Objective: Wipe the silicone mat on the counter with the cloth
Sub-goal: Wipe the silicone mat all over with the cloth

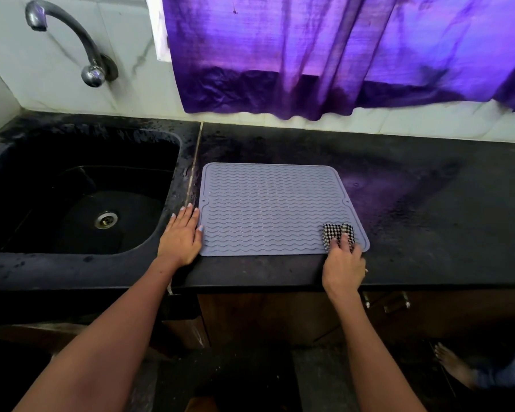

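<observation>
- I see the silicone mat [275, 208] lying flat on the black counter [428, 188], just to the right of the sink [81, 191]; it is grey-lilac, with wavy ridges across its whole face and rounded corners.
- My left hand [181, 235] lies flat with its fingers pressed together, palm down on the counter at the mat's left edge, near the front corner. The thumb tip touches that edge; I cannot tell whether it actually overlaps the mat.
- My right hand [343, 263] is at the mat's front right corner, pressing down on the cloth [338, 235]. The fingers are close together and laid over the near part of the cloth, so it is pinned under them rather than pinched.
- The cloth is small, black-and-white checked and bunched up, and it sits on the mat just inside the right edge.
- I can see a ring on the right hand, at its outer side.
- The mat's near edge runs close to the front lip of the counter, roughly parallel to it.
- A curved metal tap [72, 43] comes out of the tiled wall above the sink.
- A purple curtain [324, 55] hangs behind the counter, its hem ending above the back edge.
- A bare foot [452, 364] shows on the floor at the lower right.
</observation>
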`<state>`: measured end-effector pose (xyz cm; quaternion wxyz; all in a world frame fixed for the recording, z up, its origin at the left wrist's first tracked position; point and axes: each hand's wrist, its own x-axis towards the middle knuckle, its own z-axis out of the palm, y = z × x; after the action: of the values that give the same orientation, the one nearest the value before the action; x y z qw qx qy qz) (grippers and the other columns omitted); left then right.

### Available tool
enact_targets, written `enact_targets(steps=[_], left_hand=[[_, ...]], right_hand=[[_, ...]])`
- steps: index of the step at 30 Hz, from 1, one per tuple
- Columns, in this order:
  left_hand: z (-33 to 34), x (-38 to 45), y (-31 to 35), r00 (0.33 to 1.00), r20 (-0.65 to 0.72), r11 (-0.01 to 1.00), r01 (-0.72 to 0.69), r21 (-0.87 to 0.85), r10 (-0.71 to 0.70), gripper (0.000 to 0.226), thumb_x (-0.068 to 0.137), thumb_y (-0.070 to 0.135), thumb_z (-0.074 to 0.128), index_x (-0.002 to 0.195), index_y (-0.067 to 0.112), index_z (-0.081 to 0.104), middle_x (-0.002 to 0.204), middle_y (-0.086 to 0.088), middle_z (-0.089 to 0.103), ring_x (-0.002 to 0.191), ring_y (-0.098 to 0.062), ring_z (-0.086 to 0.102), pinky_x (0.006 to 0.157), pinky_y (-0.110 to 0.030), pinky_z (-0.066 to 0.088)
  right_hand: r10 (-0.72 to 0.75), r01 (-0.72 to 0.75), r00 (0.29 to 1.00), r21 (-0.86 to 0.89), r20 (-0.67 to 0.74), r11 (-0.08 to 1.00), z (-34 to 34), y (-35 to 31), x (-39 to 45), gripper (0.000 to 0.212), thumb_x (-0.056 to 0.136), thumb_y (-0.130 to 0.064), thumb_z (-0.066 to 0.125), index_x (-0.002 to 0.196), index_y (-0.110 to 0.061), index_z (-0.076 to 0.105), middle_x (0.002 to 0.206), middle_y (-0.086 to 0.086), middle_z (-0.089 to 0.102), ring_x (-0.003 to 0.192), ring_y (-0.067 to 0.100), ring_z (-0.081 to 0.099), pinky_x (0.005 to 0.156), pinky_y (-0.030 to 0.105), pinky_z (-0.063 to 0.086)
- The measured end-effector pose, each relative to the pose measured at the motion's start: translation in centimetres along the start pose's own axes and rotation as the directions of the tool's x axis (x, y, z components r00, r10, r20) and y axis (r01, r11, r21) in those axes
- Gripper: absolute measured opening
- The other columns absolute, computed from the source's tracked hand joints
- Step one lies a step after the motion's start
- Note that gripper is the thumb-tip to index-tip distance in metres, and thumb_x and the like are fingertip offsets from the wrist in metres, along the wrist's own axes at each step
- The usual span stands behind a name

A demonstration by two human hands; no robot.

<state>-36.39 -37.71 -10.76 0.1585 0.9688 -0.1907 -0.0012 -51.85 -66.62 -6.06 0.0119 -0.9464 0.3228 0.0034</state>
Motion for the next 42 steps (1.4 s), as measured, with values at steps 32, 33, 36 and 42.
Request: enact_targets(steps=[32,33,36,42], left_hand=[[0.4,-0.4,0.2,1.000,-0.020,0.999,0.022,0.039,-0.022,0.060,0.097,0.039,0.011,0.150,0.011,0.017,0.159,-0.006,0.012,0.148,-0.018,0.006,0.121,-0.034,0.002],[0.4,-0.5,0.2,1.000,-0.023,0.999,0.022,0.038,-0.022,0.059,0.098,0.038,0.012,0.150,0.011,0.017,0.159,-0.007,0.012,0.148,-0.018,0.007,0.121,-0.034,0.002],[0.4,-0.5,0.2,0.999,-0.025,0.999,0.030,0.033,-0.029,0.054,0.102,0.034,0.019,0.150,0.011,0.016,0.159,-0.006,0.011,0.148,-0.017,0.006,0.121,-0.034,0.001],[0.5,-0.3,0.1,0.999,-0.014,0.999,0.035,0.035,-0.034,0.053,0.102,0.034,0.019,0.151,0.012,0.013,0.160,-0.004,0.009,0.148,-0.015,0.003,0.121,-0.033,-0.001]], right_hand=[[-0.238,0.238,0.971,0.067,-0.003,0.969,0.4,-9.5,-2.4,0.045,0.097,-0.008,0.035,0.143,-0.009,0.035,0.156,0.014,0.019,0.139,0.034,0.023,0.112,0.044,0.026],[-0.240,0.239,0.971,0.051,0.001,0.970,0.3,-9.5,-2.2,0.044,0.097,-0.007,0.034,0.141,-0.009,0.038,0.155,0.014,0.020,0.137,0.034,0.025,0.110,0.043,0.028],[-0.207,0.203,0.978,0.122,0.027,0.972,-1.1,-9.6,-1.3,0.036,0.093,-0.004,0.044,0.127,-0.010,0.054,0.143,0.013,0.040,0.123,0.032,0.039,0.097,0.039,0.040],[-0.227,0.225,0.973,0.291,-0.028,0.930,-2.1,-13.0,-1.9,0.037,0.091,-0.002,0.053,0.125,-0.015,0.058,0.138,0.010,0.049,0.116,0.028,0.046,0.090,0.035,0.044]])
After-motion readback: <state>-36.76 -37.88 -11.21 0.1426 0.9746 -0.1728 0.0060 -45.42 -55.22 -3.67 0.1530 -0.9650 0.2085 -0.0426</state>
